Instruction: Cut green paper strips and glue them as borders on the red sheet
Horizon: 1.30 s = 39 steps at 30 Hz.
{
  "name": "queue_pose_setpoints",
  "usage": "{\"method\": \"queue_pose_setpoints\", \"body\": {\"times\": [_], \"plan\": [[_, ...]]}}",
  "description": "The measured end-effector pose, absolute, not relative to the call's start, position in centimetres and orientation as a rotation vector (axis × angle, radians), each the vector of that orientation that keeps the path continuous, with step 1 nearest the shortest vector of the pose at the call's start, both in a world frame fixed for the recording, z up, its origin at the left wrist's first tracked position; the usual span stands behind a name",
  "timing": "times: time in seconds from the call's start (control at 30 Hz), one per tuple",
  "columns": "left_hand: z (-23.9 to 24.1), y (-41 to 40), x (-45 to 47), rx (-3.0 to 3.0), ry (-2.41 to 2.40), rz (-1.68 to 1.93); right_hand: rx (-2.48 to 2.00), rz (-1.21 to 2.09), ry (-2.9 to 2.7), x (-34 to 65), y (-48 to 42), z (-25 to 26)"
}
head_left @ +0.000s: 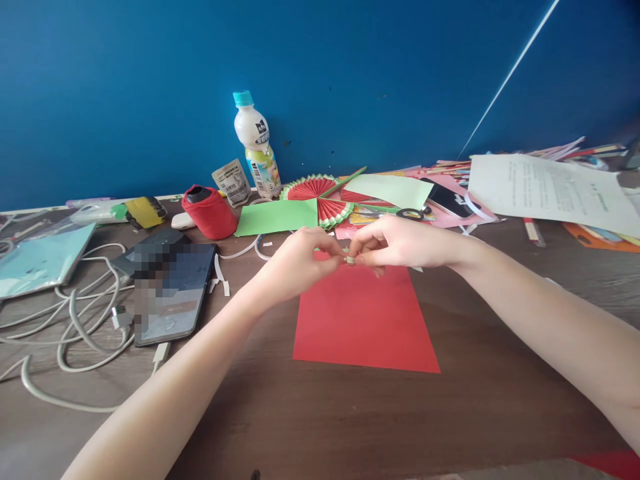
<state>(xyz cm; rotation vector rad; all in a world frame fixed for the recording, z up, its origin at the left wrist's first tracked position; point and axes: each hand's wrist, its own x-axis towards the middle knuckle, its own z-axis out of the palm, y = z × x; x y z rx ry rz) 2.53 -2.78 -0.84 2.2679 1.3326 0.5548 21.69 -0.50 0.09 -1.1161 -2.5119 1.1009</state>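
A sheet of red paper (365,323) lies on the dark wooden table. Above its far edge my left hand (309,260) and my right hand (387,243) meet, fingertips pinched together. Between them is a tiny pale piece (350,260), maybe a scrap of paper or tape; its kind is too small to make out. Both hands are closed around it. Just beyond them lie a green paper sheet (280,217) and a folded red-and-green paper fan (327,197). Scissors with black handles (415,213) rest behind my right hand.
At the back stands a bottle with a turquoise cap (257,147), near a red wrapped roll (213,213). Left are a tablet (175,293) and tangled white cables (75,327). A phone (450,200) and printed sheets (550,190) lie at the right, against the blue wall (400,73).
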Motion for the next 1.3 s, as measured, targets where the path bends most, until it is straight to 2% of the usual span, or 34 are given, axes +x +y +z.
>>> {"method": "queue_pose_setpoints", "body": {"times": [0.13,0.33,0.47,0.57,0.67,0.83,1.3], "plan": [[-0.9,-1.6,1.2,2.317,1.550,0.464,-1.138,1.070,-2.503,22.0,-0.2,0.1],[-0.4,0.2,-2.1,2.248,2.201,-0.119,-1.165,1.050,-2.523,22.3,0.1,0.0],[-0.1,0.3,-2.7,2.261,2.355,-0.125,-1.147,1.077,-2.535,22.2,0.0,0.0],[0.0,-0.1,-1.9,2.309,2.238,0.153,-1.127,1.049,-2.538,21.9,0.0,-0.2],[0.0,-0.9,-0.4,2.236,1.723,0.435,-1.072,1.056,-2.544,21.6,-0.1,-0.5],[-0.1,-2.3,1.5,2.125,1.320,0.348,-1.049,1.110,-2.530,21.4,-0.3,-0.7],[0.2,-1.5,0.2,2.047,1.373,0.204,-1.061,1.136,-2.556,22.6,0.7,-0.2]]}}
